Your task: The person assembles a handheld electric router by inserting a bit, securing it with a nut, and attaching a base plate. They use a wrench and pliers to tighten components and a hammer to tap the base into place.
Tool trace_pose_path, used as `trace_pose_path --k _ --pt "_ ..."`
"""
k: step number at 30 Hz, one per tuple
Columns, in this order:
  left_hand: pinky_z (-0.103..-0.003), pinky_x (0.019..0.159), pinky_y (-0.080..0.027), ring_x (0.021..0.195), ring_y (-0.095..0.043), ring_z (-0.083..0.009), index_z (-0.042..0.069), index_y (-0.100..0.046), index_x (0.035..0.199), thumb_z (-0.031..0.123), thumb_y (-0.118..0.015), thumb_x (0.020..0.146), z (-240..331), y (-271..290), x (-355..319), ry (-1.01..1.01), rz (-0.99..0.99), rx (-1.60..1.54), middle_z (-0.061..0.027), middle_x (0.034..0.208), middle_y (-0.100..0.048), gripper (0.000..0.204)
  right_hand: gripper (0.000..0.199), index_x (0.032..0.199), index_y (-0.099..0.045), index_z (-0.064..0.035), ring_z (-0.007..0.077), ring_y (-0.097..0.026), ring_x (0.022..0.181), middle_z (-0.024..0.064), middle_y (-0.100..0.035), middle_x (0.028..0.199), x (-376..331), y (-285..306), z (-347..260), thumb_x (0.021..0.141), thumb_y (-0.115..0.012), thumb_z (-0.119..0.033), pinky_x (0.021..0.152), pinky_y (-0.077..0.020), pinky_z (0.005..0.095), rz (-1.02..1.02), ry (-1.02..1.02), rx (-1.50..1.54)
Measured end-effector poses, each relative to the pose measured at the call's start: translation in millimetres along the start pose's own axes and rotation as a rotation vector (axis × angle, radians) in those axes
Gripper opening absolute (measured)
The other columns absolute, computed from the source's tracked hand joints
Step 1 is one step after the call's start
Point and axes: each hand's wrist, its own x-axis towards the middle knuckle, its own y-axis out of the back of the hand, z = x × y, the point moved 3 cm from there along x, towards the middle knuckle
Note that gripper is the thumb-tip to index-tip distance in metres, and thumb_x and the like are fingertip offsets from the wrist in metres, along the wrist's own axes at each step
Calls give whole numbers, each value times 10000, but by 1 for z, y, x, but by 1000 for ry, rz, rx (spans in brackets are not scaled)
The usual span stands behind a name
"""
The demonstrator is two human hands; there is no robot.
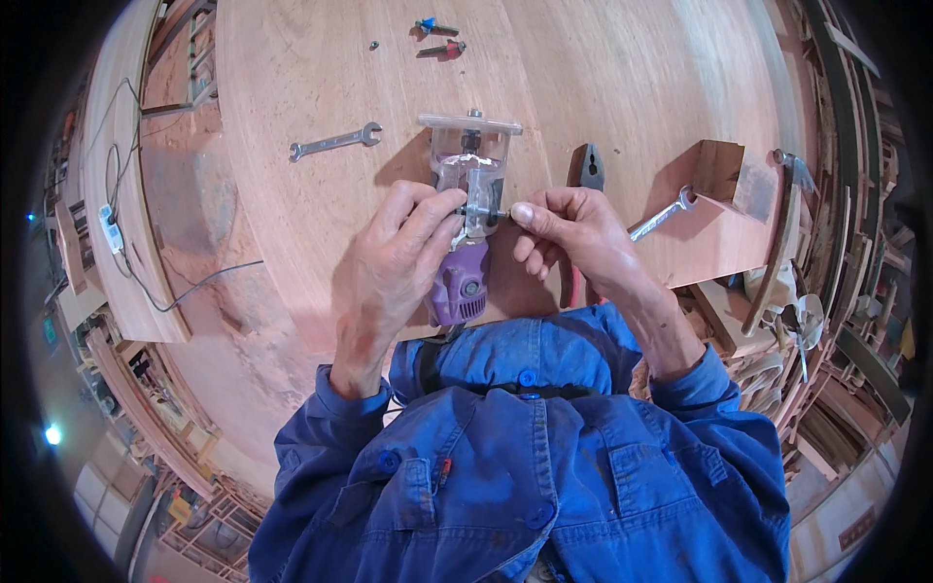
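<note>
Purple trimmer [459,282]: in centre of the frame, lying on the surface [321,223] of pale, grained wood.
Clear plastic base [498,146]: see-through — a dark metal collet [471,142] shows inside.
Left hand [397,241]: grip holding this base, fingers curved.
Right hand [573,228]: grip narrow — pinching a small thin screw [501,214].

Smooth plastic power tool [453,277], shiny metal wrench [335,144], wood tabletop [301,73]
</note>
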Motion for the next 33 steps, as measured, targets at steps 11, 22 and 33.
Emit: trace_pose_path --k 11,22,33 --pt "-267 722 -532 802 -614 -122 23 -653 1163 -15 -762 878 -10 -13 -7 180 98 -326 -58 968 -608 307 209 1076 -705 14 248 -730 751 152 -741 886 -9 -14 4 910 -765 -99 641 -556 330 316 806 -763" --pt "-261 775 -506 873 -581 -113 10 -635 1159 -43 -741 888 -9 -13 -5 110 63 -348 -61 1093 -570 296 237 1083 -706 66 149 -708 682 121 -750 820 0 -19 5 995 -701 -154 615 -564 271 145 237 -139" --pt "-296 903 -525 1048 -633 -183 -2 -615 1283 149 -779 924 -26 -19 -15 145 194 -350 -100 1227 -605 423 248 982 -704 47 94 -534 648 54 -622 705 -7 -3 16 1000 -693 -200 589 -463 286 252 487 -433"
